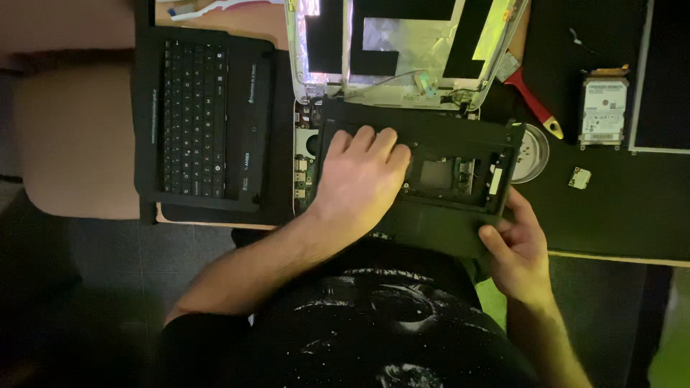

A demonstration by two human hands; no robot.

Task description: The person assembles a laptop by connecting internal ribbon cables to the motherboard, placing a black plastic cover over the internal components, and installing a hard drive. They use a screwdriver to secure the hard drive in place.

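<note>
Surface: dark matte table (618,215) seen from above, its pale front edge running just past the right hand; dim floor lies below on the left.
Laptop base: black plastic laptop base (431,179), rectangular and opened, is lying at the table's near edge, overhanging toward the lap; a recessed bay with metal parts is exposed at its middle.
Left hand: left hand (363,176) is laid flat on the base's left half, fingers spread slightly and pressed down, nothing enclosed.
Right hand: right hand (519,248) is curled around the base's near right corner, thumb on top, the corner being gripped.
Screen lid: pale lid shell (402,50) with foil and black tape patches is standing just behind the base, touching it.
Keyboard panel: black keyboard panel (205,118), flat and textured with keys, is placed left of the base, just beside it.
Right side: red-handled brush (530,100), round clear dish (533,152), silver hard drive (602,111) and small square chip (579,177) are spread apart; open dark table remains between them.
</note>
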